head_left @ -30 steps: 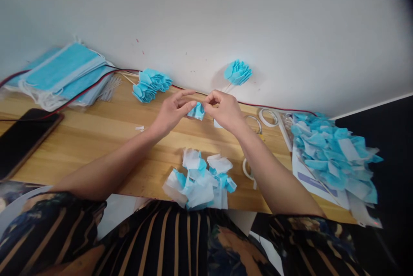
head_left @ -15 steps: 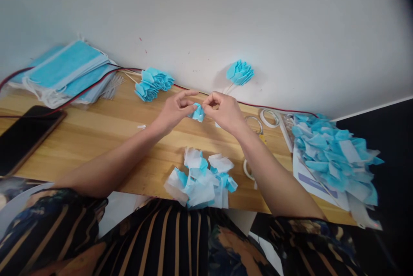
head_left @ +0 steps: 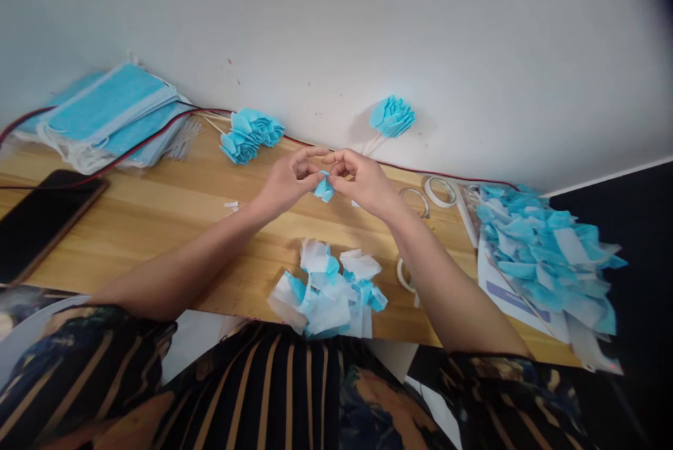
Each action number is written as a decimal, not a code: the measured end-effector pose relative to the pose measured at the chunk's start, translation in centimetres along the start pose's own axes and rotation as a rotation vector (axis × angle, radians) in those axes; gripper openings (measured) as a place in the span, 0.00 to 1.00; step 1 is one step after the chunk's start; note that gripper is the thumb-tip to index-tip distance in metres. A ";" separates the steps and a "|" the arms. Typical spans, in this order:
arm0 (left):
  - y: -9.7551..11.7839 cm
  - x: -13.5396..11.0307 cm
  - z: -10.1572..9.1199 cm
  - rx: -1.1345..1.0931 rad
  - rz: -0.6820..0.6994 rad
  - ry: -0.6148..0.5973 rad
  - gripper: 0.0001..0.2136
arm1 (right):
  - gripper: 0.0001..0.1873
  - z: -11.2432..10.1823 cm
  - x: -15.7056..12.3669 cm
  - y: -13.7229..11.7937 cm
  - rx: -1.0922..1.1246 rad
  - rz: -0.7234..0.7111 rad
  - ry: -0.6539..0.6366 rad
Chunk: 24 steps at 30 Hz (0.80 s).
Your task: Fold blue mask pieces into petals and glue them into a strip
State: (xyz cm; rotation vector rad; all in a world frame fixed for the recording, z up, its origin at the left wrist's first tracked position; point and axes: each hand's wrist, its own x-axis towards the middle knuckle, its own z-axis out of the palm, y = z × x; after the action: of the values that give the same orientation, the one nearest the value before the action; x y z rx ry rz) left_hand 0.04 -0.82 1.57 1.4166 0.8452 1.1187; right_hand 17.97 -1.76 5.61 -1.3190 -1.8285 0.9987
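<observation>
Both my hands meet over the middle of the wooden table [head_left: 158, 226]. My left hand [head_left: 287, 182] and my right hand [head_left: 362, 182] pinch a small folded blue piece [head_left: 323, 190] between their fingertips. Just below them, near the table's front edge, lies a heap of blue and white cut pieces [head_left: 329, 289]. One finished blue flower [head_left: 392, 116] leans against the wall behind my hands, and a bunch of blue flowers [head_left: 249, 134] lies to the left of it.
A stack of blue face masks [head_left: 105, 113] sits at the far left with a red cable [head_left: 141, 141] over it. A dark phone [head_left: 42, 215] lies at the left. Tape rolls [head_left: 439, 191] and a large pile of blue pieces [head_left: 547, 254] are on the right.
My fingertips have closed in tighter on the small blue piece, which now looks more folded and smaller. The hands stayed in the same place.
</observation>
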 end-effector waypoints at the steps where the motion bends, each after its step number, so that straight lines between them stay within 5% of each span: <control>1: 0.0 0.0 0.0 -0.034 -0.009 0.009 0.21 | 0.15 0.0 0.1 0.1 0.028 0.000 0.002; 6: -0.1 0.2 -0.2 -0.271 -0.139 -0.050 0.25 | 0.18 -0.7 0.1 0.2 0.242 0.063 0.038; 13: -0.7 -0.1 -0.1 -0.214 -0.225 -0.253 0.21 | 0.18 -1.3 -0.3 0.4 0.265 0.073 0.092; 24: -1.0 -0.1 -0.1 -0.216 -0.236 -0.188 0.13 | 0.18 -0.9 -0.5 0.7 0.241 0.070 0.064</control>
State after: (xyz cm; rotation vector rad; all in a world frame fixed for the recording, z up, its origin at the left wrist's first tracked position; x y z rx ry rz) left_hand 0.02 -0.68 0.54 1.1875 0.7132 0.8553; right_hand 19.21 -1.86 5.41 -1.2590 -1.5683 1.1603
